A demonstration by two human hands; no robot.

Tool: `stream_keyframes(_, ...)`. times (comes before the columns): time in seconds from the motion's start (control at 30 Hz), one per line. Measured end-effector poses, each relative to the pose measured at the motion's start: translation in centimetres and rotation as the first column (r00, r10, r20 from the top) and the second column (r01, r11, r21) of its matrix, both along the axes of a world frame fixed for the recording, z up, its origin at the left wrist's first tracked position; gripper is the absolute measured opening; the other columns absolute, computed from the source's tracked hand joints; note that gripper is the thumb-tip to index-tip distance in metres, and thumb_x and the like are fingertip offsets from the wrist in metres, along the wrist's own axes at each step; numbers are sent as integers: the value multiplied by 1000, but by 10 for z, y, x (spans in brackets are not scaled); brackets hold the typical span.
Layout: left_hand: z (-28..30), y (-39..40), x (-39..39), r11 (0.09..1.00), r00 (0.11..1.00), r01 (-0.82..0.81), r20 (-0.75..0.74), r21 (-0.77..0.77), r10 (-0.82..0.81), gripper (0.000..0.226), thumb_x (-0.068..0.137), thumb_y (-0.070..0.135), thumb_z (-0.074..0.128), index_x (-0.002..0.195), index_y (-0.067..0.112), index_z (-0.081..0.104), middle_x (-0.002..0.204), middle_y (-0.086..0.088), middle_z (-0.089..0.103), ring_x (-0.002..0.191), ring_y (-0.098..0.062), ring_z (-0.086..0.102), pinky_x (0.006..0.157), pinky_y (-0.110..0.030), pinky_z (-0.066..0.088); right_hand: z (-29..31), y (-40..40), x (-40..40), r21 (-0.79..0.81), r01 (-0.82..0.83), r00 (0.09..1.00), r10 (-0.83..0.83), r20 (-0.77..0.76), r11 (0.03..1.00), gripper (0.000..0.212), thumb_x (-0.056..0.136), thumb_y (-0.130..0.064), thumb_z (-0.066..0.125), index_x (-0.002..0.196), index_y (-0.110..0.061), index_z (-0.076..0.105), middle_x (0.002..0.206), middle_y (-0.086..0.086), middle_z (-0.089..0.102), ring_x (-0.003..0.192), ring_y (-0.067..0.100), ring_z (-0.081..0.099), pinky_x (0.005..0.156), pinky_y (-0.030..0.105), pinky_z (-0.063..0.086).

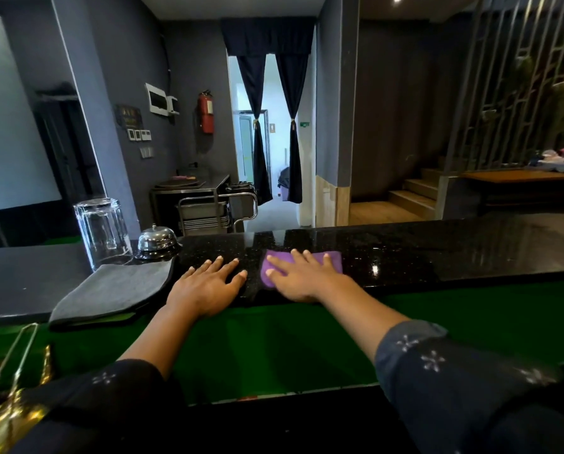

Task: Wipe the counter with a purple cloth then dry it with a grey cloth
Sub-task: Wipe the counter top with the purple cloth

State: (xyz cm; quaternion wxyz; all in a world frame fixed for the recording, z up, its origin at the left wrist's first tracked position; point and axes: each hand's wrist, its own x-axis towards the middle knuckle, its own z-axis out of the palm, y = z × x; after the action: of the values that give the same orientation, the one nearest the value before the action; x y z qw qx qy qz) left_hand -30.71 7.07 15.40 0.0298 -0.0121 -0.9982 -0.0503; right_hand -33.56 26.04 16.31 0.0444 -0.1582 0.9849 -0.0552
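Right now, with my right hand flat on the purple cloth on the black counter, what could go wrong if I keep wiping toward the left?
1. The upturned clear glass and the chrome dome bell stand close on the left of the black stone counter; a wide sweep of the purple cloth might knock them.
2. The folded grey cloth overhangs the counter's near edge; the left hand, flat beside it, could nudge it off.
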Motion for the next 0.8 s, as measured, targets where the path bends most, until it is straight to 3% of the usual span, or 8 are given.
stream_keyframes(0.13,1,-1,2,1000,1000,6,-21,-4,-6,61,95,60,12,150,36,11,160,1,6,147,-17,6,118,-40,3,0,40,3,-3,-79,997,79,-13,997,55,96,-63,14,149,-50,5,163,-2,-2,149,23,0,116,54,-4)
stream_keyframes(0.27,-4,5,0,1000,999,-1,-35,-14,1,61,95,59,12,150,36,11,160,1,6,147,-18,7,118,-41,5,1,81,-27,17,101,995,-101,-1,995,57,95,-65,13,149,-49,5,163,-2,-1,149,23,2,116,53,-1)
stream_keyframes(0.43,-3,3,-6,1000,1000,-6,-28,5,6,57,96,55,13,150,36,11,160,2,5,147,-17,5,118,-41,4,3,34,-53,-7,213,977,-213,7,977,57,97,-61,12,151,-44,4,162,7,-6,148,30,-4,114,58,-8)
stream_keyframes(0.6,2,-3,-7,1000,1000,15,21,2,-15,55,98,45,15,151,35,7,160,1,2,147,-18,3,118,-41,2,3,-36,-36,2,35,999,-35,0,999,56,97,-60,13,151,-45,3,162,7,-6,148,31,-6,113,59,-8)
stream_keyframes(0.8,3,-6,-11,998,994,69,89,13,-70,56,99,47,12,151,30,5,160,0,1,147,-20,2,119,-43,1,-3,-6,0,-6,-129,992,129,-11,992,52,97,-61,14,147,-53,5,163,-2,-1,149,20,-1,116,50,-4)
